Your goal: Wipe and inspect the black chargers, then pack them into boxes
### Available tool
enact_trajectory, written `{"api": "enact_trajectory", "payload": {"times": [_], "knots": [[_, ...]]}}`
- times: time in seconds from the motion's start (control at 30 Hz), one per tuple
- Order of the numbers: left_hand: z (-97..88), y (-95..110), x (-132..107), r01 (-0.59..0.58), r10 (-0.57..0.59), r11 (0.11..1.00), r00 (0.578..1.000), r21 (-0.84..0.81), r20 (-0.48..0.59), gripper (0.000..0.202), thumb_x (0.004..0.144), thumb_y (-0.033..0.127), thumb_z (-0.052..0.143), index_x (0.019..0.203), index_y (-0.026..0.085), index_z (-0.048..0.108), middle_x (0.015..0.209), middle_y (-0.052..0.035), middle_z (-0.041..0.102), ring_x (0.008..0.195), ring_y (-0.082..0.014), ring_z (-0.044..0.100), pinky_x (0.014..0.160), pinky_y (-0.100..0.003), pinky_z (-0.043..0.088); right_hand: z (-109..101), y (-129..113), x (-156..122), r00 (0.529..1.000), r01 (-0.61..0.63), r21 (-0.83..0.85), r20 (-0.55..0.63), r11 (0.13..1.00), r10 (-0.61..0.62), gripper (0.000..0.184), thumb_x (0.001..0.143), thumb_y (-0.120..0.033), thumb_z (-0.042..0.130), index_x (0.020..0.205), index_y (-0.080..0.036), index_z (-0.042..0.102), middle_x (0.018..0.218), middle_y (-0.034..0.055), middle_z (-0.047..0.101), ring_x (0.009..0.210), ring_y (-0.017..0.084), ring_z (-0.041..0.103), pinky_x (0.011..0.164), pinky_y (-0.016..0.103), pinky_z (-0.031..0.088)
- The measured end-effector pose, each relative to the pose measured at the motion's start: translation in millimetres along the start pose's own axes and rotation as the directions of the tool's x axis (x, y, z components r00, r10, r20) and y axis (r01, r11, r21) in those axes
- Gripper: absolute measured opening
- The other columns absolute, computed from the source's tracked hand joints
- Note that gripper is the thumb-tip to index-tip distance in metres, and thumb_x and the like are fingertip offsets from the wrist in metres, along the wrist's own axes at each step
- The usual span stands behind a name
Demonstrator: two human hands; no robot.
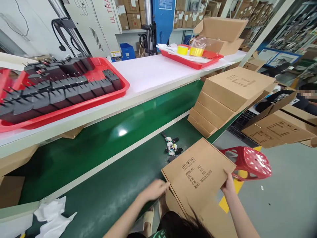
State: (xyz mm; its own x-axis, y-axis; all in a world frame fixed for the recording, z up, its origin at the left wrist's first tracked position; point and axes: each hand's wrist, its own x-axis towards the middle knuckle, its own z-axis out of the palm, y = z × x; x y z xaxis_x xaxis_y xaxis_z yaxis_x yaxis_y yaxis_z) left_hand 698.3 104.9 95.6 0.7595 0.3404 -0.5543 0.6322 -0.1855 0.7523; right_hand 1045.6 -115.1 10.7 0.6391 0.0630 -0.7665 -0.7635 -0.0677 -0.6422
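A flat brown cardboard box (200,168) with printed text and symbols is tilted over the front edge of the green bench, close to my body. My right hand (228,183) grips its right edge, thumb on top and the other fingers hidden underneath. At the box's left edge is my left hand (156,190), its fingers curled and pinched against the cardboard corner. Just behind the box, a small cluster of black and white parts with wires (172,146) lies on the green surface (104,195).
Closed cardboard boxes (220,102) are stacked on the right. A white shelf (143,71) bears a red tray (125,87) of black parts and another red tray (198,64) with yellow tape rolls. A red stool (255,162) stands right; white sheets (53,215) lie front left.
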Motion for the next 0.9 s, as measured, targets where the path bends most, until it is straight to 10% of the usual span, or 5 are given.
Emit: {"api": "enact_trajectory", "payload": {"times": [0.17, 0.37, 0.67, 0.9], "knots": [[-74.0, 51.6, 136.9, -0.063, 0.142, 0.927, 0.972, 0.370, -0.190, 0.040, 0.095, 0.040, 0.057, 0.131, 0.021, 0.054, 0.140, -0.0115, 0.051, 0.123, -0.0268, 0.054, 0.103, -0.052, 0.046, 0.6, -9.3, 25.2, 1.000, -0.013, -0.009, 0.025, 1.000, 0.014, 0.036, 0.096, -0.043, 0.057, 0.120, -0.016, 0.059, 0.114, 0.0075, 0.063, 0.096, 0.018, 0.064, 0.083, 0.038, 0.056], [-96.3, 73.2, 245.1, -0.156, 0.166, 0.754, 0.985, 0.638, 0.044, 0.040, 0.093, 0.040, 0.060, 0.126, 0.018, 0.057, 0.132, -0.0110, 0.057, 0.117, -0.0261, 0.058, 0.099, -0.051, 0.049, -1.9, -11.5, 41.0, 0.999, 0.005, -0.053, 0.048, 0.999, -0.002, 0.036, 0.096, -0.044, 0.058, 0.119, -0.015, 0.059, 0.114, 0.0077, 0.063, 0.097, 0.019, 0.064, 0.084, 0.039, 0.056], [-93.8, 32.9, 231.0, -0.204, 0.098, 0.626, 0.978, 0.752, 0.184, 0.038, 0.093, 0.041, 0.060, 0.124, 0.018, 0.058, 0.133, -0.0109, 0.056, 0.118, -0.0259, 0.057, 0.099, -0.050, 0.049, 17.0, -12.7, 61.7, 0.996, 0.060, -0.094, 0.074, 0.994, -0.053, 0.037, 0.096, -0.043, 0.058, 0.122, -0.016, 0.058, 0.117, 0.0082, 0.062, 0.099, 0.019, 0.063, 0.085, 0.040, 0.056], [-123.5, -17.4, 141.5, 0.023, -0.051, 0.599, 0.999, 0.801, 0.010, 0.037, 0.094, 0.042, 0.060, 0.121, 0.017, 0.060, 0.127, -0.0103, 0.060, 0.114, -0.0248, 0.059, 0.099, -0.050, 0.049, 49.3, -10.3, 80.7, 0.990, 0.050, -0.050, 0.133, 0.997, -0.043, 0.038, 0.096, -0.042, 0.058, 0.122, -0.016, 0.058, 0.118, 0.0084, 0.062, 0.100, 0.020, 0.063, 0.086, 0.040, 0.056]]}}
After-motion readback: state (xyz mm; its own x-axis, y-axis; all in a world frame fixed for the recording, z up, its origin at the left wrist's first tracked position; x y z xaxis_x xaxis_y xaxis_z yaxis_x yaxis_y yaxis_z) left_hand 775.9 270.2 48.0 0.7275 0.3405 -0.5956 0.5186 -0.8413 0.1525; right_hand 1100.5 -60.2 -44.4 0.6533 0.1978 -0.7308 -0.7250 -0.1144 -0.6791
